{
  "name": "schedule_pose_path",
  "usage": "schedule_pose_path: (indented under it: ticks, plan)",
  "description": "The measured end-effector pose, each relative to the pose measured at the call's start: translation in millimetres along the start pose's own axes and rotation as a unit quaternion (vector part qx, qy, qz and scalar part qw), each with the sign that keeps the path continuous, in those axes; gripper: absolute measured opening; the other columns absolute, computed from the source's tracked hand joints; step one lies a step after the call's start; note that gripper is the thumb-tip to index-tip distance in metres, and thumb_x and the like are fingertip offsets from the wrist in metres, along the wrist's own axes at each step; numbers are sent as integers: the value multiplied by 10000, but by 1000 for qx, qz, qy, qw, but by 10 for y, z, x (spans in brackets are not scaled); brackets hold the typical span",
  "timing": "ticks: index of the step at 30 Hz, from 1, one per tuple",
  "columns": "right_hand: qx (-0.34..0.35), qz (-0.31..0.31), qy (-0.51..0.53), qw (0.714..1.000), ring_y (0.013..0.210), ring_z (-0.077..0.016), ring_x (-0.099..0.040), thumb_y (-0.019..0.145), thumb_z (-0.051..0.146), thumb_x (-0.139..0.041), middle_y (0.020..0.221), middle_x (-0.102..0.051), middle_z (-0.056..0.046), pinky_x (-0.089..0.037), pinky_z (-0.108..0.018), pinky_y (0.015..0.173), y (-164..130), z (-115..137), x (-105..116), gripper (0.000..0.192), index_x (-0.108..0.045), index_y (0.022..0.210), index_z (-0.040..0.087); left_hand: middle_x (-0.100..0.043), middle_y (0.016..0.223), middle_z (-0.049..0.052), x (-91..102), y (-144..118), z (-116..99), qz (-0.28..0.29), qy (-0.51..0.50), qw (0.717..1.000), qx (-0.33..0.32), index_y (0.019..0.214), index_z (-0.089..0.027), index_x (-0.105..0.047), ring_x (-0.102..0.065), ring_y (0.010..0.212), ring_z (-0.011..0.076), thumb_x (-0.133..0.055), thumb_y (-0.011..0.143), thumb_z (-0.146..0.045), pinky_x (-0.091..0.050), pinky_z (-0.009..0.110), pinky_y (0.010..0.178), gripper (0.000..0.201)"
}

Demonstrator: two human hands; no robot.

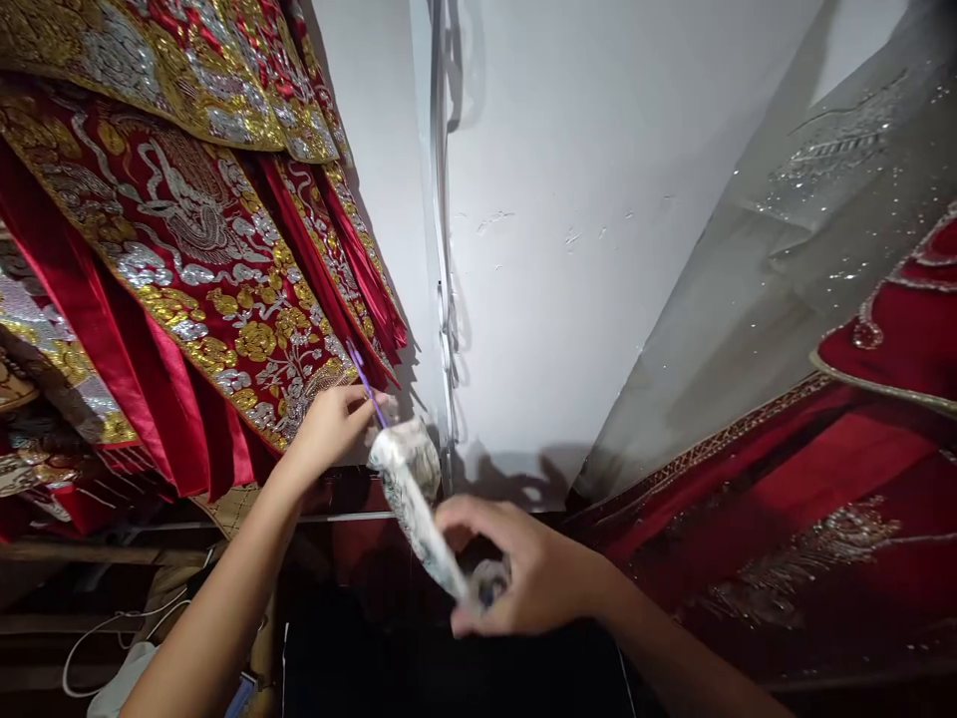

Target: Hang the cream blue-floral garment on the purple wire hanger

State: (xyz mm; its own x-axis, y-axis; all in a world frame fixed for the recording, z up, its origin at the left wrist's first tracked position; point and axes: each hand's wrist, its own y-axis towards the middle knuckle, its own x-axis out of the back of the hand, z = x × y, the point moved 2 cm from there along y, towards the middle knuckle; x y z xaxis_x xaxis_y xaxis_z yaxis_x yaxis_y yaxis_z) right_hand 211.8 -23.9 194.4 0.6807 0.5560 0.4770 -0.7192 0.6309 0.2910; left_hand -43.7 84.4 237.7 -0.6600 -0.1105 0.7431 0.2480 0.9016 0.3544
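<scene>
The left hand (333, 424) is reaching up, fingers pinching a thin purple strand (366, 384) at the hem of the red embroidered garment (194, 249). The right hand (523, 568) is gripping a patterned cloth strip (415, 499), possibly a rolled trim, stretched between both hands. Keeping that strip taut and the pinch steady is helping here.
</scene>
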Motion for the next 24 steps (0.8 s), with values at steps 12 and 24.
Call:
schedule_pose_path:
  ticks: [12,24]
  plan:
    - [-118,-224,-163,954,933,-252,-603,927,475,-536,970,-671,-59,-490,-372,816,-90,-576,980,289,-694,892,236,-593,731,82,-173,-201,-711,342,-364,866,-15,687,-212,-474,-557,689,223,-512,782,-421,-499,393,696,233]
    - [-49,-514,227,826,683,-259,-695,744,536,-740,723,-717,-58,-544,-350,584,28,-821,1367,350,-688,813,197,-559,1320,90,247,72,-326,-131,52,977,-160,1259,-235,-532,-505,1267,265,-521,945,-326,-399,431,1100,327]
